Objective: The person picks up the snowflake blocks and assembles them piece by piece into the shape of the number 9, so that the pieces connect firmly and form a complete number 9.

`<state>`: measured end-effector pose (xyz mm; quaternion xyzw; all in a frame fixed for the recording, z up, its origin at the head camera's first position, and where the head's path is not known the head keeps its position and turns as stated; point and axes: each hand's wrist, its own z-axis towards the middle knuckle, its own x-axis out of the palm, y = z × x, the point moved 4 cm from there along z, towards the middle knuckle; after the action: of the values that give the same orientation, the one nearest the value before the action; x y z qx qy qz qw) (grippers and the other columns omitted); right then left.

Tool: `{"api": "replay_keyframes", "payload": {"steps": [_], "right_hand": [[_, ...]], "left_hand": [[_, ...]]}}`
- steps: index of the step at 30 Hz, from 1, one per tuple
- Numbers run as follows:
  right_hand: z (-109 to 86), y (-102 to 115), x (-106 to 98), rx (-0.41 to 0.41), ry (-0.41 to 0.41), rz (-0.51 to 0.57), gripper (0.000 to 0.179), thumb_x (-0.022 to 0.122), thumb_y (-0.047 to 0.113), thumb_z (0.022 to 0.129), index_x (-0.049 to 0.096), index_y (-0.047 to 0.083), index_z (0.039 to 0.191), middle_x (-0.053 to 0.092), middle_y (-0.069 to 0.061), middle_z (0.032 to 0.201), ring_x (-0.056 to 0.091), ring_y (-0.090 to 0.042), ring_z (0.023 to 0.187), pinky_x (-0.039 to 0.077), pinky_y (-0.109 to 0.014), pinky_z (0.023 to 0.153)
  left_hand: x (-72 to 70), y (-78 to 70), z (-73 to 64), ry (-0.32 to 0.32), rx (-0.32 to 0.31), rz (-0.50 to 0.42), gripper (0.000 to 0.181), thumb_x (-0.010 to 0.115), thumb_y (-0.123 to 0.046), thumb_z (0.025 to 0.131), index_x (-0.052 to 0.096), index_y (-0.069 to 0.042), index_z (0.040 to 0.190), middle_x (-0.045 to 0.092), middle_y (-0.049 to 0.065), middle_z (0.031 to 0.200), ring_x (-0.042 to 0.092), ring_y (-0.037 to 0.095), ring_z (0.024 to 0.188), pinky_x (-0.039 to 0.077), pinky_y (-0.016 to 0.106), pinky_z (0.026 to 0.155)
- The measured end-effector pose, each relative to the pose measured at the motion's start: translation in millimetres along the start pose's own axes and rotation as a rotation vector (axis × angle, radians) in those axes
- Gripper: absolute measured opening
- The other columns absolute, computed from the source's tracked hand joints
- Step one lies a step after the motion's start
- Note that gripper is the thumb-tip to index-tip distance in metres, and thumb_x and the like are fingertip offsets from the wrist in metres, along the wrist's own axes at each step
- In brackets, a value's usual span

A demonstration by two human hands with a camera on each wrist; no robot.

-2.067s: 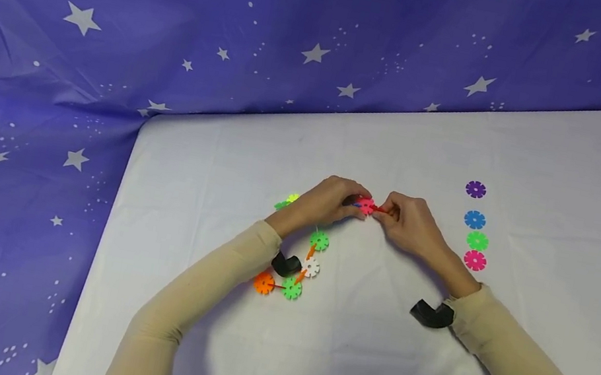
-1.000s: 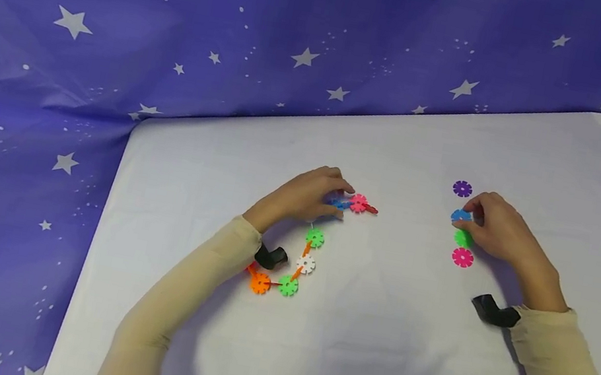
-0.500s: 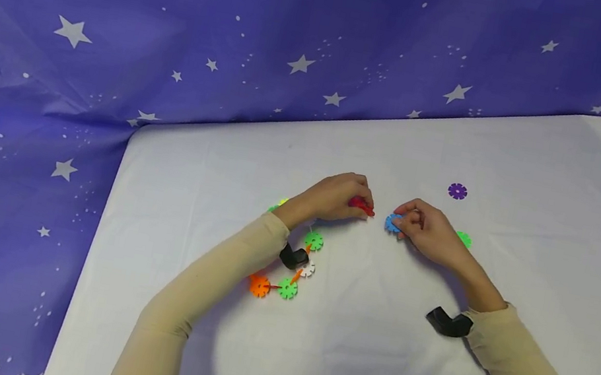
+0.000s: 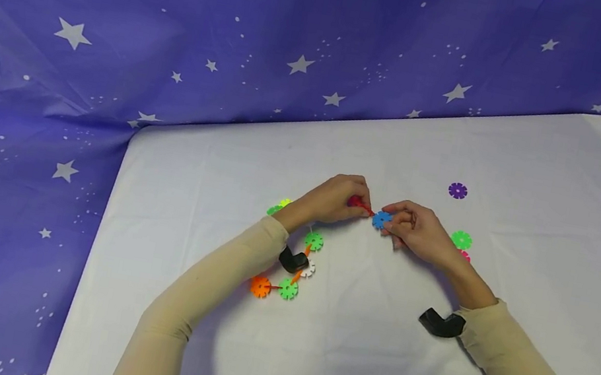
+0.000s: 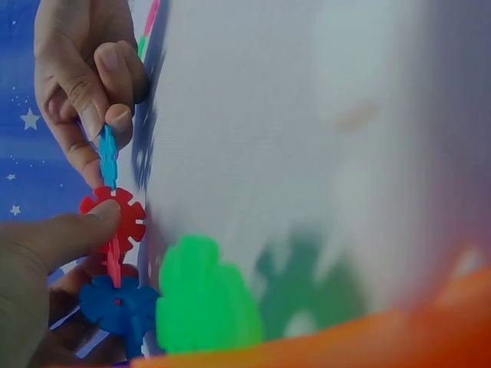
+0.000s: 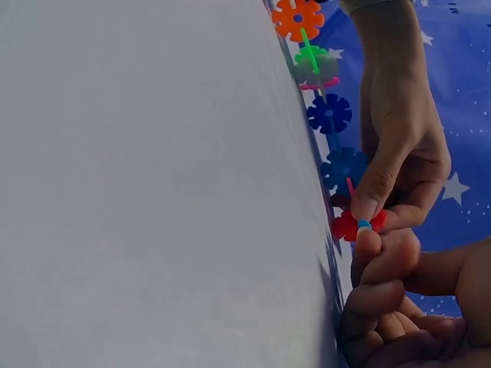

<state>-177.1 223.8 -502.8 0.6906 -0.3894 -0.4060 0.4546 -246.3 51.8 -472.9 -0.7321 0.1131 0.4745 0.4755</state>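
Observation:
My left hand (image 4: 334, 199) pinches a red notched plastic disc (image 5: 133, 218) between thumb and fingers. It sits at one end of a chain of interlocking discs. My right hand (image 4: 420, 233) holds a light blue disc (image 4: 382, 220) by its edge, with the opposite edge right at the red disc's rim. In the left wrist view the blue disc is edge-on to the red one. A pink disc (image 5: 114, 268) and a darker blue disc (image 5: 115, 300) follow along the chain. Green (image 4: 314, 241), white (image 4: 311, 270) and orange (image 4: 260, 286) discs curve round below my left forearm, which hides part of the chain.
Loose purple (image 4: 457, 190), green (image 4: 461, 240) and pink (image 4: 466, 255) discs lie to the right on the white-covered table (image 4: 341, 369), the pink one partly behind my right forearm. A purple star-patterned cloth (image 4: 256, 25) stands behind the table. Black wrist mounts jut from both sleeves.
My right hand let go of the red disc, picked the light blue disc from the right-hand row and brought it left to the chain's end. My left hand shifted its hold onto the red disc.

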Motion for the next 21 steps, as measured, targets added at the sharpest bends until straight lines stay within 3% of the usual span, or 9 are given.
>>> {"api": "replay_keyframes", "payload": {"steps": [13, 21], "right_hand": [[0.1, -4.4, 6.0, -0.049, -0.045, 0.158, 0.033, 0.06, 0.003, 0.096, 0.051, -0.012, 0.124, 0.068, -0.013, 0.085, 0.065, -0.012, 0.063, 0.054, -0.024, 0.06], [4.9, -6.7, 9.3, -0.06, -0.073, 0.235, 0.032, 0.06, -0.001, 0.094, 0.05, -0.013, 0.122, 0.068, -0.009, 0.086, 0.066, -0.011, 0.063, 0.055, -0.025, 0.06]], "left_hand": [[2.8, 2.1, -5.5, -0.104, 0.075, -0.235, 0.007, 0.075, -0.015, 0.086, 0.074, -0.008, 0.086, 0.063, 0.003, 0.087, 0.053, 0.012, 0.077, 0.042, 0.02, 0.071], [4.9, 1.7, -3.9, -0.131, 0.078, -0.228, 0.006, 0.075, -0.012, 0.086, 0.074, -0.007, 0.086, 0.063, 0.003, 0.084, 0.051, 0.012, 0.074, 0.041, 0.02, 0.07]]}}
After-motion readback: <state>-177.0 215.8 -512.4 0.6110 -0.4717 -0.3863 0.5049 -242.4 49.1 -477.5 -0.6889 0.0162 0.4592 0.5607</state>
